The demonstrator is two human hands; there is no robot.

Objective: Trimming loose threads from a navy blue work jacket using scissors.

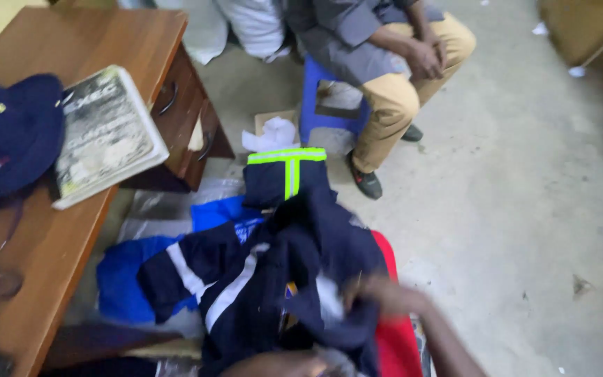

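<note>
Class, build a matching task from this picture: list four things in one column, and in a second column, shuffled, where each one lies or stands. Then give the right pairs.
Things:
1. dark blue cap
2. worn book
3. blue plastic stool
4. navy work jacket

Places:
A. under the seated person in tan trousers
B. on the heap of clothes on the floor, under the right hand
C. at the left edge of the wooden desk
D. on the desk, beside the cap, above the drawers

Pairs: 1-C, 2-D, 3-A, 4-B
</note>
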